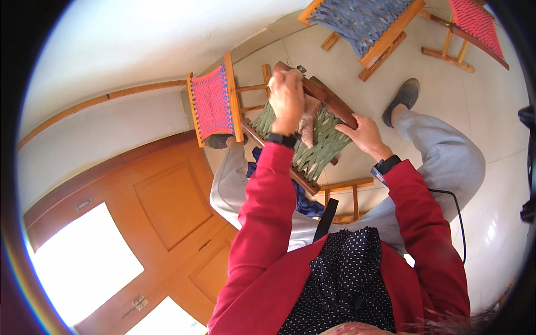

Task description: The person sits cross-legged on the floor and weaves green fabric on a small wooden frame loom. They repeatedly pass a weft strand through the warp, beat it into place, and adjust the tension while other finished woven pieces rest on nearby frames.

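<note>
Before me is a wooden folding stool (335, 102) with dark brown rails and a seat of woven green strips (324, 136). My left hand (287, 98), slightly blurred, is at the far end of its upper rail; the fingers are bent, and whether they grip the rail or something small is unclear. My right hand (365, 133) holds the near end of that rail, thumb on the seat side. A brownish cloth (309, 119) lies on the woven seat between my hands. The other brown rail (310, 184) runs below, partly behind my left sleeve.
A stool with a pink and blue woven seat (212, 102) stands at the left by the wall. A blue-seated stool (362, 21) and a red-seated one (477, 25) stand farther off. Light wooden legs (356, 201) and dark blue cloth (307, 203) lie between my legs. A wooden door (171, 201) is at the left.
</note>
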Demonstrator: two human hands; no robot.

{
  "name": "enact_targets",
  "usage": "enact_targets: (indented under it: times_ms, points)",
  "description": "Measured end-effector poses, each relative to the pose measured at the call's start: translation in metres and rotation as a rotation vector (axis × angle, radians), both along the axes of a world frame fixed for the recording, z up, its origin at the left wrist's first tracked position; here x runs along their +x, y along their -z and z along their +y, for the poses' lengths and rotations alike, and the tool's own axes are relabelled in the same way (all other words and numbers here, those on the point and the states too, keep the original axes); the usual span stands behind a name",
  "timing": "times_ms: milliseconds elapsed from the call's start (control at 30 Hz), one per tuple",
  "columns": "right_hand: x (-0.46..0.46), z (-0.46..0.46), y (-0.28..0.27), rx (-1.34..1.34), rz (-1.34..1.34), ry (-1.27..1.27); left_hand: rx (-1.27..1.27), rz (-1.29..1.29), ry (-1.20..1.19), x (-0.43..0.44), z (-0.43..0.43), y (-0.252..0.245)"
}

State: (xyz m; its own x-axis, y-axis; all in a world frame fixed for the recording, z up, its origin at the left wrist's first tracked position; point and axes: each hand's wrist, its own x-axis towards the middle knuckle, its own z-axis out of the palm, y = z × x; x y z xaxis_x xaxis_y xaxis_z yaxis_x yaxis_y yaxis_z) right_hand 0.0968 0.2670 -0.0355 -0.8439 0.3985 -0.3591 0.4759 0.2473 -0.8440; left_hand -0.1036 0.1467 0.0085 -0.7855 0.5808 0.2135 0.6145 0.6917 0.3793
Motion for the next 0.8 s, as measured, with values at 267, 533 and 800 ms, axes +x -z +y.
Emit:
enact_targets:
  times_ms: [267,533,800]
  points:
    - [0.001,0.001,-0.001,-0.033,-0.036,-0.022,-0.022,-0.010,-0.014,-0.033,0.002,0.004]
    - [0.000,0.000,0.000,0.016,-0.024,-0.015,-0.050,0.044,-0.014,-0.010,0.009,0.000]
    - [0.000,0.001,-0.001,-0.016,-0.063,-0.034,-0.095,0.025,-0.046,-0.044,0.006,0.003]
